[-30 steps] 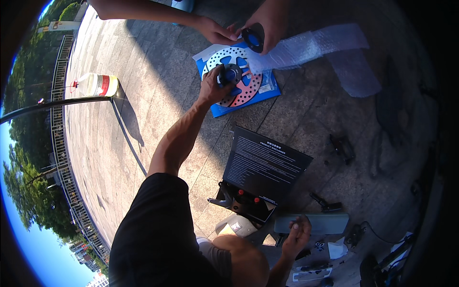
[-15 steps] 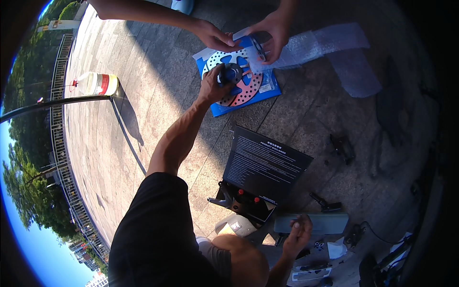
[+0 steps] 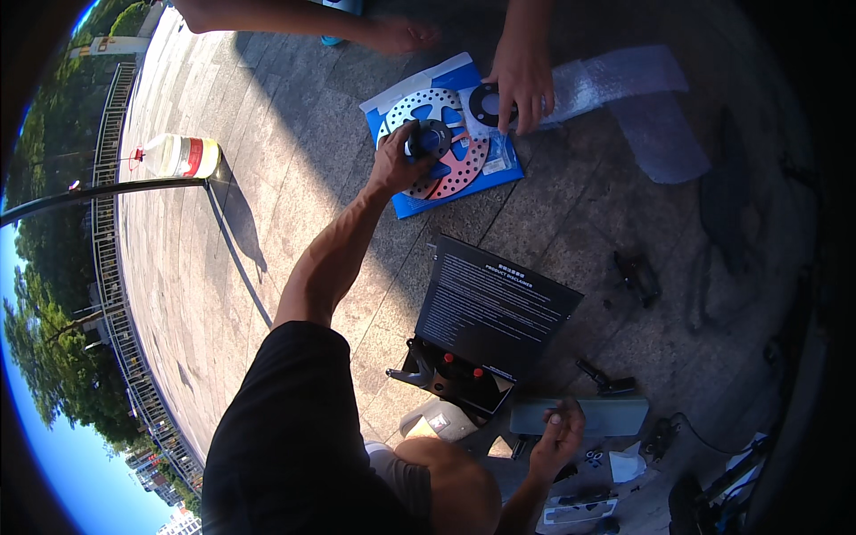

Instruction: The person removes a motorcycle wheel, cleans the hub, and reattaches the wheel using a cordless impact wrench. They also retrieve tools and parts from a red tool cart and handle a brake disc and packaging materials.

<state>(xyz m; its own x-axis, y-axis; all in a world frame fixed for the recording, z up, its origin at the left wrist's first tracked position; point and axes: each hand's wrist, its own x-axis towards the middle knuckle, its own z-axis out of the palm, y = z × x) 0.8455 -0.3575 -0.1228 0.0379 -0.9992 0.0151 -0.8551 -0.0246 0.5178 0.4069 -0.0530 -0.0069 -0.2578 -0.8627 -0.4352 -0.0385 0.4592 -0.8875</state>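
My left hand (image 3: 392,159) grips a black round hub adapter (image 3: 432,139) with a ring of holes, over a drilled silver brake disc (image 3: 464,169). The disc lies on a blue flat package (image 3: 413,207) on the paving. Beside it, another person's hand (image 3: 523,85) reaches down to a black ring (image 3: 488,104) on bubble wrap (image 3: 580,85); that person's other hand (image 3: 406,36) is blurred at the top. My right hand (image 3: 555,437) is held low at the right with curled fingers, above a greyish flat case (image 3: 615,415); whatever is in it is too small to make out.
An open black box (image 3: 504,308) with a printed lid holds black parts with red caps. Small black parts (image 3: 636,278) lie scattered to the right. A jug of yellow liquid (image 3: 183,156) stands far left, near a dark pole (image 3: 107,192) and a railing.
The other person's hands have moved apart; one has lowered the black ring onto the bubble wrap, the other has drawn back upward. My own hands have stayed nearly still.
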